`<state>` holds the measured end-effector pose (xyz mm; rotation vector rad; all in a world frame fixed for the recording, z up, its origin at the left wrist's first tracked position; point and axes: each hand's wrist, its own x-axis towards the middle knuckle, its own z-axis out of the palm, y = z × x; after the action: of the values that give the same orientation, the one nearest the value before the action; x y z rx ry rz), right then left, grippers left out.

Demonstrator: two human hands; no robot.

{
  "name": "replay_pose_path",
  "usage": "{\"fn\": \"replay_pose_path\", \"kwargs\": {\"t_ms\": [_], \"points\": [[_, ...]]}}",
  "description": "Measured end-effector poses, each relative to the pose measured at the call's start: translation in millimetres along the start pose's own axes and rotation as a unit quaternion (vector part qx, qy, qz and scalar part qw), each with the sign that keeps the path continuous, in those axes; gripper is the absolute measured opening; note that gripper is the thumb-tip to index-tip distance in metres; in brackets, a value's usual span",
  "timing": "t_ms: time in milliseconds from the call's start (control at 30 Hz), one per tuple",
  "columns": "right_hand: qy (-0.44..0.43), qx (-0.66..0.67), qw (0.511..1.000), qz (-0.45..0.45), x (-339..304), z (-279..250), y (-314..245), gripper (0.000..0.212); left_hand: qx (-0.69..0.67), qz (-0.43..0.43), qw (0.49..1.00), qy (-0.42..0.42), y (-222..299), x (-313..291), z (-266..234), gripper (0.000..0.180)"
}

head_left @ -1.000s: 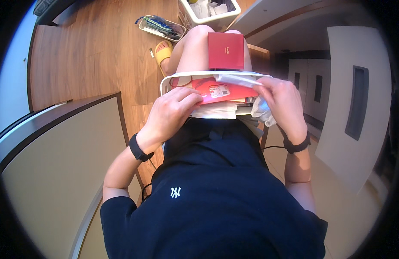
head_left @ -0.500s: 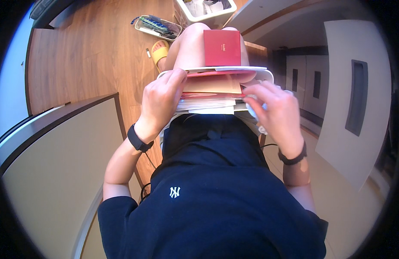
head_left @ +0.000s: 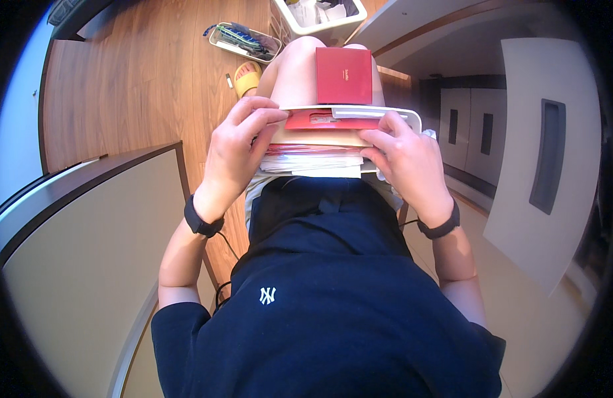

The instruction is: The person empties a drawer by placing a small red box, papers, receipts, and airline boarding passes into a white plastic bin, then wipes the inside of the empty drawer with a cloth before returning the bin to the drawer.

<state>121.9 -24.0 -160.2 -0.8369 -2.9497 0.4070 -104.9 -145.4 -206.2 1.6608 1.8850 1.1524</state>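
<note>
Head view. One white container [head_left: 418,122] on my thighs [head_left: 296,76]; inside, one red envelope [head_left: 301,121], one cream sheet [head_left: 319,137], white papers [head_left: 309,162] too packed to count. Left hand [head_left: 239,140]: fingertips at envelope, pinch can't be told. Right hand [head_left: 412,161]: thumb, forefinger parted by sheet.
</note>
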Motion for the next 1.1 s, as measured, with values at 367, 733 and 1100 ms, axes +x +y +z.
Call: {"fn": "replay_pose_path", "kwargs": {"t_ms": [367, 733, 1100], "points": [[0.091, 0.002, 0.996, 0.002, 12.1, -7.1, 3.0, 0.003, 0.130, 0.092, 0.987, -0.017, 15.8, 5.0, 2.7, 0.018], [0.201, 0.256, 0.940, 0.100, 0.3, -48.7, -2.5, 0.033, -0.163, -0.122, 0.977, 0.060, 41.4, 4.1, -35.7, 0.020], [0.059, 0.385, 0.917, 0.083, 3.0, -37.1, -23.2, 0.023, -0.199, -0.113, 0.972, -0.054, 64.0, 2.4, 6.4, 0.103]]}}
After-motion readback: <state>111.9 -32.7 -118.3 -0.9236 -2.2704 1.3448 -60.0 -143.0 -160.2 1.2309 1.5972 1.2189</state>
